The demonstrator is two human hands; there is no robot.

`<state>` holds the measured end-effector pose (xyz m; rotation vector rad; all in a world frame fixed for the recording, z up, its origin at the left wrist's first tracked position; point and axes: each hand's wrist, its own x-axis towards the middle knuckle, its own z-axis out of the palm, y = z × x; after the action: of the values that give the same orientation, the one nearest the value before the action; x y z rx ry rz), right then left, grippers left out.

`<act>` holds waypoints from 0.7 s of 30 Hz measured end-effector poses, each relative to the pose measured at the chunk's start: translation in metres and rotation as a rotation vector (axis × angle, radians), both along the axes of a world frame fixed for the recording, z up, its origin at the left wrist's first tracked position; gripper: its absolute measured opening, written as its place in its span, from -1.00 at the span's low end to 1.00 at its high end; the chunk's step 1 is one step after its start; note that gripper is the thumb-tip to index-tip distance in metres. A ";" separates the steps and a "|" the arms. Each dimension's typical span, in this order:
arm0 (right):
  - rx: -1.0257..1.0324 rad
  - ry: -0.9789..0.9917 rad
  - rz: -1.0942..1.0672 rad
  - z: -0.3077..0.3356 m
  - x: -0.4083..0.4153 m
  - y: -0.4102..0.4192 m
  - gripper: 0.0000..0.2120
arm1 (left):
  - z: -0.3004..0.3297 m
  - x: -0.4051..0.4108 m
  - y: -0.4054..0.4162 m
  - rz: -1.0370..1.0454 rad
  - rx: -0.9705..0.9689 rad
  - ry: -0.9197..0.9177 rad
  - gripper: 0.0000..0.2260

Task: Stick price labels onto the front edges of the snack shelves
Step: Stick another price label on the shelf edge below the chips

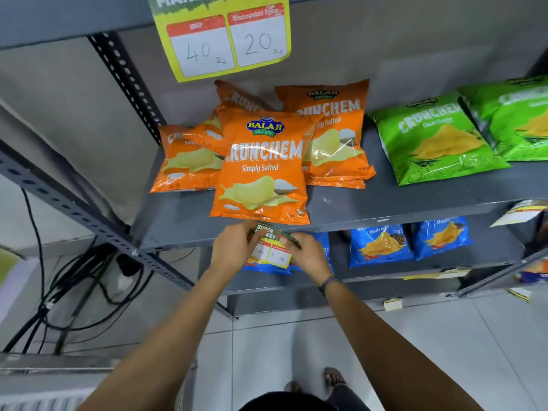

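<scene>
A yellow price label (274, 253) with white price boxes sits against the front edge of the grey middle shelf (400, 216), just below the orange chip bags (261, 170). My left hand (234, 247) pinches the label's left side and my right hand (308, 256) pinches its top right corner. Both hands are touching the label at the shelf edge. A larger yellow label (225, 37) reading 40 and 20 hangs from the upper shelf's front edge.
Green chip bags (439, 137) lie on the middle shelf at right, blue bags (382, 243) on the shelf below. Another label (519, 212) hangs at the far right edge. A perforated steel upright (89, 221) and black cables (59, 292) are at left. Tiled floor lies below.
</scene>
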<state>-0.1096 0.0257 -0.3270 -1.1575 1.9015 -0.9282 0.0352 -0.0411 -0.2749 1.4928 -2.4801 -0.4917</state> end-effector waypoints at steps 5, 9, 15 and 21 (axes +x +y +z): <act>0.014 0.605 0.163 0.008 -0.003 0.009 -0.72 | -0.009 0.013 0.013 -0.087 -0.207 -0.216 -0.77; 0.128 0.913 0.281 0.007 0.001 0.001 -0.81 | -0.017 0.010 0.010 -0.093 -0.192 -0.509 -0.64; 0.241 1.055 0.271 0.018 0.003 -0.007 -0.83 | -0.022 0.003 -0.002 -0.039 -0.195 -0.590 -0.72; 0.115 1.056 0.266 0.020 0.002 -0.005 -0.83 | -0.023 0.003 -0.001 -0.036 -0.219 -0.608 -0.69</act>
<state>-0.1079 0.0205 -0.3067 -1.9952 2.4140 0.0106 0.0377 -0.0421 -0.2981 1.6935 -2.8737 0.2742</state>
